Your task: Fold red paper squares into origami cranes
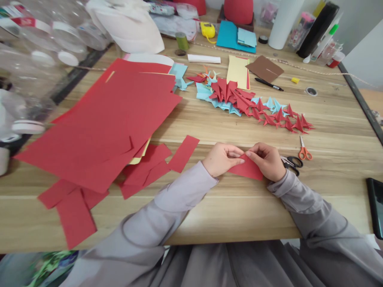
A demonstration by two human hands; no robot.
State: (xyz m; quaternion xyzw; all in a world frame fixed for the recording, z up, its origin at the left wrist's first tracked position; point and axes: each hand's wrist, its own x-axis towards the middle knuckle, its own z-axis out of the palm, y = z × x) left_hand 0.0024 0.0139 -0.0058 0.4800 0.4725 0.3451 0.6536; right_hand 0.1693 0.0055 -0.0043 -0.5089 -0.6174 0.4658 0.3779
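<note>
A small piece of red paper [247, 169] is pinched between both of my hands, low over the wooden table. My left hand [224, 158] grips its upper left edge with thumb and fingers. At the top corner my right hand [267, 160] holds it, thumb and forefinger pressed together. The paper's lower part hangs below the fingers, and some of its edge is hidden behind them. Beside my right wrist lie black-handled scissors [293, 162], partly covered by the sleeve. Orange-handled scissors [305, 152] rest just beyond them.
Large red sheets [113, 119] and cut red strips [184, 153] spread over the left side. Folded red paper pieces [227, 92] and light blue ones [206, 93] lie in a row behind my hands. A black pen [268, 84], brown paper [265, 69] and a phone [375, 207] lie rightward.
</note>
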